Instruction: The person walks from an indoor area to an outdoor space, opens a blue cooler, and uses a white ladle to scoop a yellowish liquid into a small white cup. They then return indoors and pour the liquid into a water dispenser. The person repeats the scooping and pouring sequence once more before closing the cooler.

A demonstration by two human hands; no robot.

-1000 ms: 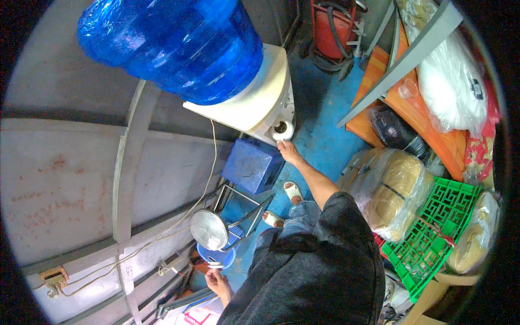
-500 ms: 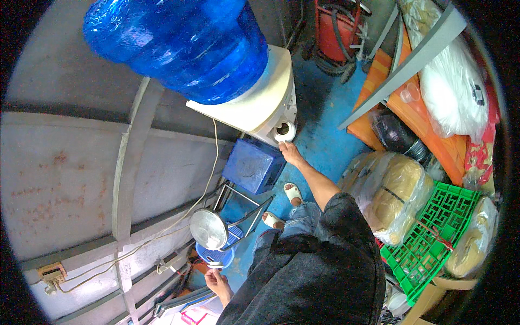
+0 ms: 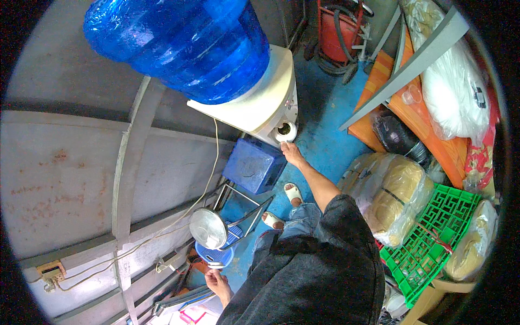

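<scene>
Landmark: the white water dispenser [image 3: 260,105] with the big blue bottle [image 3: 179,46] upended on top; every place below is given from it.
Step in hand: filling a white cup [image 3: 285,131] at the dispenser's tap recess, as I judge it.
Cup: sits right under the front of the dispenser, at its lower edge, mouth up toward the camera; whether water is running, I cannot tell.
Right hand [image 3: 291,154]: stretched out to the dispenser's front, fingers touching the cup from below and seemingly wrapped around it, though the grip itself is too small to confirm.
Left hand [image 3: 218,283]: well apart from the dispenser, low beside the body, fingers loosely curled, nothing visible in it.
Beside the dispenser: a blue box [image 3: 254,165] just below it, and a steel bowl [image 3: 208,228] on a blue stool [image 3: 214,254] further down, near the left hand.
Floor: blue, with the person's sandalled feet [image 3: 292,193] between dispenser and stool.
Next move calls for: keeping the cup level under the spout, watching the fill, then drawing it straight back without tipping.
</scene>
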